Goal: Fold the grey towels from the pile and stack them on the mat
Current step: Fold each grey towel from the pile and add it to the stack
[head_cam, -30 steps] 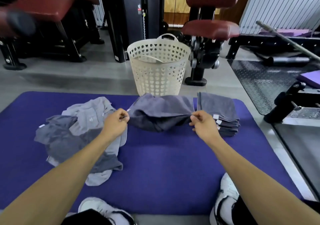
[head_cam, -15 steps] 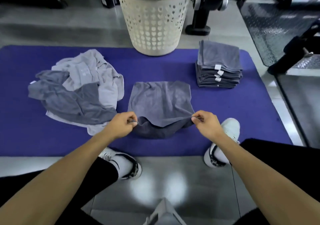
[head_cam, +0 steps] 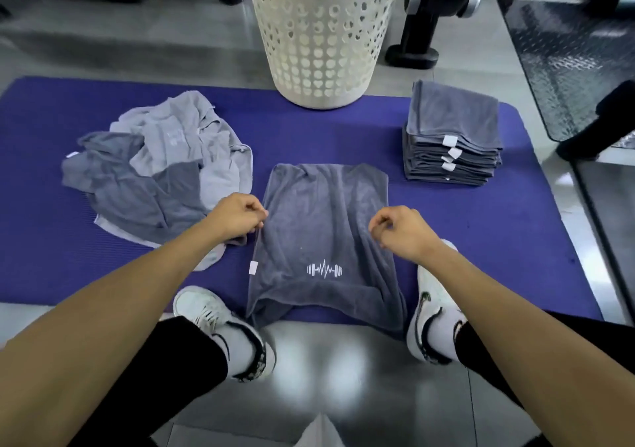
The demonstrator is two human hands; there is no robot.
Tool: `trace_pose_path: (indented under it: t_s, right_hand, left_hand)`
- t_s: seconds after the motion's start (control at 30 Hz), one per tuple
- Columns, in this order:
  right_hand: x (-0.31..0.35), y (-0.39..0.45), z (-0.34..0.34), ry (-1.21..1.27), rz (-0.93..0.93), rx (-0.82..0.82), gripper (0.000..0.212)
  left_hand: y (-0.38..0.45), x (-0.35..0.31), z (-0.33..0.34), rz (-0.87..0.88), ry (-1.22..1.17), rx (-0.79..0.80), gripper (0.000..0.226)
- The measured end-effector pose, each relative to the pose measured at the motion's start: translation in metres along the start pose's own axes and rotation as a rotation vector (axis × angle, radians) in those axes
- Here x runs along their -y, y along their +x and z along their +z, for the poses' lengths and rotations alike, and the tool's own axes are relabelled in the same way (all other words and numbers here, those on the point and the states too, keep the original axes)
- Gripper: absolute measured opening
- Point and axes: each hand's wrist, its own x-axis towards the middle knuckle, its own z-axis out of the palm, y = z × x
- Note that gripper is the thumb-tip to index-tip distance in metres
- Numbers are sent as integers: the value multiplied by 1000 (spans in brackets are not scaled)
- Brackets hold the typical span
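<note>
Grey towel point(head_cam: 323, 240) flat on the mat point(head_cam: 481, 226), left hand point(head_cam: 237, 218) fingers pinching its left edge, right hand point(head_cam: 402, 230) fingers curled, holding nothing.

A gym: a purple exercise mat point(head_cam: 481, 240) lies on a glossy grey floor, black machine bases point(head_cam: 417, 34) stand behind, black diamond-plate flooring point(head_cam: 567, 51) runs alongside, and a grey towel point(head_cam: 323, 226) bears a white dumbbell logo point(head_cam: 324, 270)

Basket point(head_cam: 319, 44) rim is cut off at the top edge; the towel point(head_cam: 323, 233) hides under the right hand point(head_cam: 402, 231), whose grip can't be read; gym gear upper right blurs out.
</note>
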Motion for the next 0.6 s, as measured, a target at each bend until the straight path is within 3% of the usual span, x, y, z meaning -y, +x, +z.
trace_pose_path:
  t_s: [0.2, 0.37, 0.6]
  right_hand:
    - [40, 105, -5, -27, -43, 31, 20]
    - [40, 195, 12, -117, -118, 98, 20]
    - [13, 289, 57, 85, -123, 21, 15]
  left_hand:
    - [89, -27, -12, 43, 161, 68, 18]
    - [178, -7, -11, 104, 296, 108, 15]
    - [270, 32, 16, 56, 64, -58, 11]
